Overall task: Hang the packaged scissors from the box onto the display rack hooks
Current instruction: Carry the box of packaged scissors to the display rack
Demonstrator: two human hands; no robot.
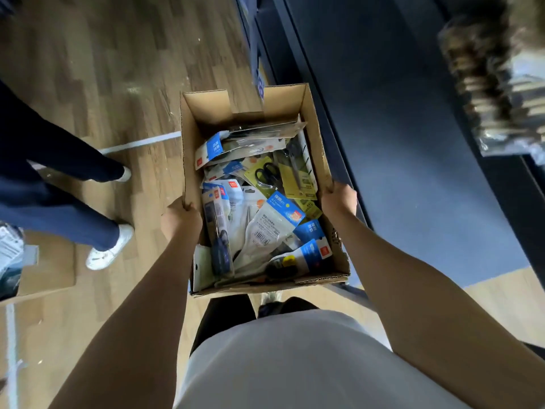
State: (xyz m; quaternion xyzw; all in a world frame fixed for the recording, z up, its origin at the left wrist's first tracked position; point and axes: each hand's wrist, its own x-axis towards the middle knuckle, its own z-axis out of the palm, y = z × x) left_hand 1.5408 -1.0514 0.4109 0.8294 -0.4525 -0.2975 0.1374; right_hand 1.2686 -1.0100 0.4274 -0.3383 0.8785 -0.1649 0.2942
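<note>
The person holds an open cardboard box [312, 143] over the wooden floor [118, 69]. The left hand [180, 216] grips its left wall and the right hand [339, 199] grips its right wall, fingers curled over the edges. Many packaged scissors [265, 175] lie mixed inside the box. A dark shelf [398, 143] stands at the right.

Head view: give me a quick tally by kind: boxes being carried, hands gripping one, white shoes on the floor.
Cardboard box of packaged scissors: 1
Hands on its side walls, left hand and right hand: 2
White shoes: 2
Total: 5
</note>
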